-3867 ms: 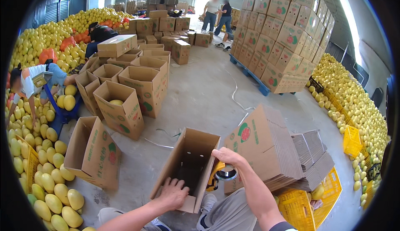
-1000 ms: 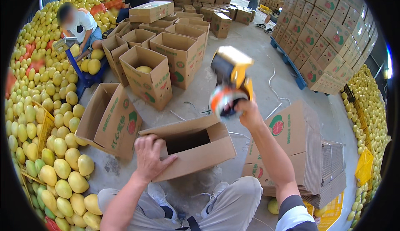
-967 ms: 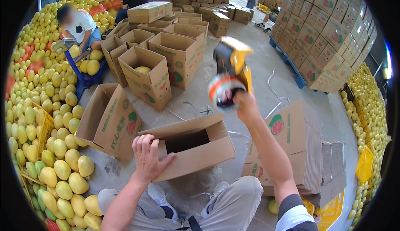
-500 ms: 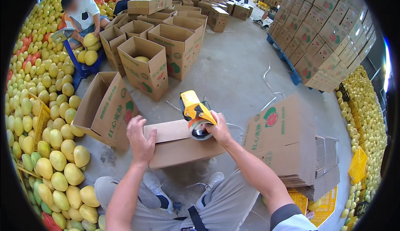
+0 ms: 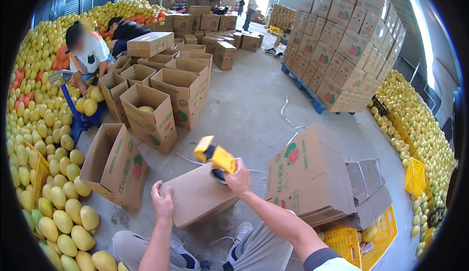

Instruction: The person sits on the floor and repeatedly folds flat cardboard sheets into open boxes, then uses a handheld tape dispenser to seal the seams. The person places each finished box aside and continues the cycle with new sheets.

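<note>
A brown cardboard box (image 5: 202,193) stands on the floor in front of my knees, its plain face upward. My left hand (image 5: 164,201) grips its left end, thumb on the upper edge and fingers along the side. In my right hand (image 5: 238,177) is a yellow tape dispenser (image 5: 223,160), held over the box's far right edge. The dispenser's roll is partly hidden by that hand. To the left stands an open printed carton (image 5: 118,168). A stack of flattened cartons (image 5: 312,173) lies to the right.
Yellow pomelos (image 5: 63,222) are heaped along the left, and more lie at far right. Open cartons (image 5: 146,117) stand ahead, beside a person (image 5: 90,56) handling fruit at a blue scale (image 5: 73,105). Boxes on a blue pallet (image 5: 317,106) rise at back right. Yellow crates (image 5: 344,244) sit near my right.
My view has tilted upward. The box has turned, and its flap seam no longer shows on top. The tape dispenser has moved toward the box's far right edge, still in my right hand.
</note>
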The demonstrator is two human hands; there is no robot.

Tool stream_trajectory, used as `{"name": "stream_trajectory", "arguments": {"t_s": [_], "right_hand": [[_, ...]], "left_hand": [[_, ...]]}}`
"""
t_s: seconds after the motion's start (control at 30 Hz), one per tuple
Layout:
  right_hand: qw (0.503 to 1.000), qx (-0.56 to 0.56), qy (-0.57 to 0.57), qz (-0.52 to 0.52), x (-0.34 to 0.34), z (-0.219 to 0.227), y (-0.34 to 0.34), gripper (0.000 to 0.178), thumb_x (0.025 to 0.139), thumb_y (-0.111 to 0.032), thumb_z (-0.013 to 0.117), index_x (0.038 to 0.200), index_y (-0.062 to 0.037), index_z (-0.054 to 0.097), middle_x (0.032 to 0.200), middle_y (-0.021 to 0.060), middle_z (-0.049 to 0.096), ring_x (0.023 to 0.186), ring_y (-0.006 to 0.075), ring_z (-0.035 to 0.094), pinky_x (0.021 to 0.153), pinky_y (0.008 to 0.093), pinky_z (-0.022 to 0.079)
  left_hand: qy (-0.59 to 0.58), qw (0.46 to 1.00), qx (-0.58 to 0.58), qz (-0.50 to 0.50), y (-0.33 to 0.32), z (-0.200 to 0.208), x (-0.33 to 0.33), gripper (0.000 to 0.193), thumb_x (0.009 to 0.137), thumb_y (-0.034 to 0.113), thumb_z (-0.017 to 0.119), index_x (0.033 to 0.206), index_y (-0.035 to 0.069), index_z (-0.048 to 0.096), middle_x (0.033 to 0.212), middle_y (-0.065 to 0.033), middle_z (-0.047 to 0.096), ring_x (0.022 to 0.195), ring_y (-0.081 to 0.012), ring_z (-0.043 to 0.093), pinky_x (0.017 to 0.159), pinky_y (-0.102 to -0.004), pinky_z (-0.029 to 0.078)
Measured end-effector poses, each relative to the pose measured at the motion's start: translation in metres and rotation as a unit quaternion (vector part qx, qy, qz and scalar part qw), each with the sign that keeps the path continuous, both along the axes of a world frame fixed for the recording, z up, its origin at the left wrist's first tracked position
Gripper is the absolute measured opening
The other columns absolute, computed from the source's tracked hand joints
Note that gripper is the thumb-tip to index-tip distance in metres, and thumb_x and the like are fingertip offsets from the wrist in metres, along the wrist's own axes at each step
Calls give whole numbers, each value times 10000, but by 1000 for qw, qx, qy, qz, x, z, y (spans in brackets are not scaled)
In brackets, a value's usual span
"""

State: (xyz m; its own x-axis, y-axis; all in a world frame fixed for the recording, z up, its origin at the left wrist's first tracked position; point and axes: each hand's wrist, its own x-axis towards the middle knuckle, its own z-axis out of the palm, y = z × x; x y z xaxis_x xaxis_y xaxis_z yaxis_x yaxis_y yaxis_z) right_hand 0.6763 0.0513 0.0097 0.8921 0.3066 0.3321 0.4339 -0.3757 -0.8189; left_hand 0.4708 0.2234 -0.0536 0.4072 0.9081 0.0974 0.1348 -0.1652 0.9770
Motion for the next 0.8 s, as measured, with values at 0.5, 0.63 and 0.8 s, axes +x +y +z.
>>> {"name": "stream_trajectory", "arguments": {"t_s": [0.5, 0.63, 0.8], "right_hand": [[995, 67, -79, 5, -66, -10, 30, 401, 754, -165, 817, 1054, -41, 581, 913, 208, 680, 880, 437, 685, 732, 481, 552], [994, 61, -91, -8, -65, -11, 34, 424, 750, -157, 819, 1085, -40, 586, 958, 198, 675, 910, 429, 675, 756, 480, 547], [996, 64, -60, 21, -83, 5, 42, 561, 742, -137, 808, 1238, -21, 574, 1108, 206, 660, 1051, 408, 659, 885, 467, 543]], "left_hand": [[188, 935, 275, 121, -30, 8, -20, 349, 990, 118, 569, 1318, 21, 504, 1414, -232, 479, 1365, -421, 426, 1176, -574, 280], [338, 830, 442, 37, -34, 36, -17, 365, 995, 178, 550, 1333, 45, 517, 1369, -182, 514, 1382, -403, 425, 1187, -640, 237], [370, 866, 327, -78, -18, 55, -23, 321, 997, 204, 539, 1291, 77, 557, 1348, -158, 533, 1374, -383, 435, 1164, -688, 226]]}}
